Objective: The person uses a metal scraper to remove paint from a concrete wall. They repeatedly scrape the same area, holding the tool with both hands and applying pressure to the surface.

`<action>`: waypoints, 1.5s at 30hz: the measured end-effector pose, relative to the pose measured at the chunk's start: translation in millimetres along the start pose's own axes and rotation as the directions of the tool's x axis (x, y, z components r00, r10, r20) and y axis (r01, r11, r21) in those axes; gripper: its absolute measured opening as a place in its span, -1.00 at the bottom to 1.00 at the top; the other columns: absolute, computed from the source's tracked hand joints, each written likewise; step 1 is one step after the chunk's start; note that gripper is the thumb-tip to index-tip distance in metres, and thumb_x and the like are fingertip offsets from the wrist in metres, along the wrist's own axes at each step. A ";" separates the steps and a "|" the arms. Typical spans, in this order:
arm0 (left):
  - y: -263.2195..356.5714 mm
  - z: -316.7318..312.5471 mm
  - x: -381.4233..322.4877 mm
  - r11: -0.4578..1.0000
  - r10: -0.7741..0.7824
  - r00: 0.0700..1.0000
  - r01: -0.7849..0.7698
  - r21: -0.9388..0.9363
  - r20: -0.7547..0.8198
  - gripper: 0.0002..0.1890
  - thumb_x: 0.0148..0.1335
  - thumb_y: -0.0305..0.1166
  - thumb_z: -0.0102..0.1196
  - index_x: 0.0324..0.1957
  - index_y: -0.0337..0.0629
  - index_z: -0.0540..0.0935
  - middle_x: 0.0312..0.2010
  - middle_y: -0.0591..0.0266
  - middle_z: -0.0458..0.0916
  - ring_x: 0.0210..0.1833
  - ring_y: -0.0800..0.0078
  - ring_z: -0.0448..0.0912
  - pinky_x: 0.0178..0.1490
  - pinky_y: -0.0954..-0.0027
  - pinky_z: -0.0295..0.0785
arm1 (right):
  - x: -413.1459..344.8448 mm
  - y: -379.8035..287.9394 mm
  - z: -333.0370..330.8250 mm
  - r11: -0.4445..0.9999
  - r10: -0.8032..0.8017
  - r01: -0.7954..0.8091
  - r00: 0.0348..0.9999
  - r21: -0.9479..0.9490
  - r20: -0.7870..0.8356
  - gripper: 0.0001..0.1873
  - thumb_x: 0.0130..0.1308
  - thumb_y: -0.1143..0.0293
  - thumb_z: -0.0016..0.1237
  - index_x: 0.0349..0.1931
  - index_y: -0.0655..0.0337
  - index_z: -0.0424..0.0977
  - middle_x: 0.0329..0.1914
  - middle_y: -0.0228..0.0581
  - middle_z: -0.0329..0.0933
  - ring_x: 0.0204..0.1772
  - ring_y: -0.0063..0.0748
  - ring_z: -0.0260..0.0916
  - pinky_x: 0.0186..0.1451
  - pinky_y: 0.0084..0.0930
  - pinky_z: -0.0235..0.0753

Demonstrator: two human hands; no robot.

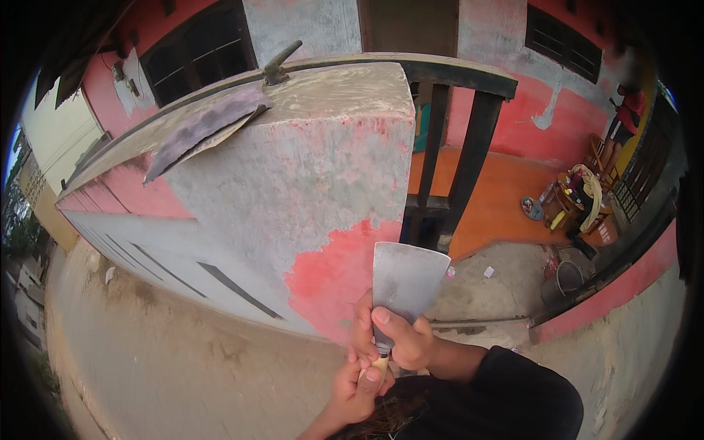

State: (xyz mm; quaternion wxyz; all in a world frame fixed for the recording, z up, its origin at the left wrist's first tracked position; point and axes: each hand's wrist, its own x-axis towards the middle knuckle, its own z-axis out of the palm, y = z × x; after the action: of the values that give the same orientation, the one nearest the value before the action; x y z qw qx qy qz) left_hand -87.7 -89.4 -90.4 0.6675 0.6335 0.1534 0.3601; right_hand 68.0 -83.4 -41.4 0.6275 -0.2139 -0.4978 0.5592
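Note:
Upright before me is a wide metal scraper (410, 275) with a pale wooden handle. My left hand (352, 388) is wrapped around that handle. Higher up, my right hand (404, 338) pinches the lower blade, its thumb on the near face and fingers behind. Beyond the blade stands a masonry wall (297, 181), its grey surface mottled with scraped patches. Pink paint (338, 275) covers the lower part near the corner. A creased sheet of sandpaper (206, 132) lies over the wall's top edge, its printed backing partly showing.
A dark stick-like object (280, 63) rests on the wall top. Dark railing bars (465, 148) adjoin the wall. Inside the porch, a person (626, 118) stands near a cluttered table (586, 201). A bucket (566, 280) is at right. Bare ground (220, 379) borders the wall.

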 end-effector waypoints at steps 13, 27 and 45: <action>25.2 -35.6 18.4 0.991 -0.124 0.992 0.121 0.052 0.040 -0.58 0.56 -0.20 -0.23 -0.41 -0.27 0.45 -0.59 0.34 0.43 -0.52 0.63 0.32 -0.40 0.53 0.24 | 24.5 19.4 15.5 0.996 -0.092 0.091 0.964 -0.014 -0.249 -0.70 0.58 0.19 -0.41 -0.25 0.22 0.22 -0.70 -0.27 0.30 -0.62 -0.42 0.33 -0.38 -0.34 0.50; 32.6 -52.2 55.3 0.994 0.014 0.992 -0.027 0.105 0.125 -0.55 0.53 -0.10 -0.18 -0.44 -0.22 0.40 -0.63 0.33 0.37 -0.53 0.60 0.34 -0.43 0.53 0.21 | 50.6 6.9 18.4 0.957 -0.267 0.217 0.916 -0.191 -0.300 -0.67 0.59 0.19 -0.42 -0.30 0.24 0.24 -0.75 -0.28 0.24 -0.67 -0.42 0.29 -0.46 -0.33 0.49; 20.6 -43.7 22.5 0.994 -0.094 0.983 0.085 0.063 0.158 -0.60 0.55 -0.20 -0.22 -0.39 -0.25 0.43 -0.58 0.32 0.44 -0.51 0.61 0.35 -0.41 0.52 0.25 | 23.8 17.4 19.6 0.988 -0.146 0.125 0.945 -0.089 -0.293 -0.67 0.59 0.21 -0.43 -0.30 0.25 0.23 -0.74 -0.27 0.26 -0.68 -0.43 0.27 -0.45 -0.35 0.49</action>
State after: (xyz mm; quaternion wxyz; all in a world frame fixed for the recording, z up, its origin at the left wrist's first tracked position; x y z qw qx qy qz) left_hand -106.9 -43.4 -71.7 0.6751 0.6714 0.1375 0.2730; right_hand 39.7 -62.3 -38.5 0.7246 -0.2828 -0.4299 0.4584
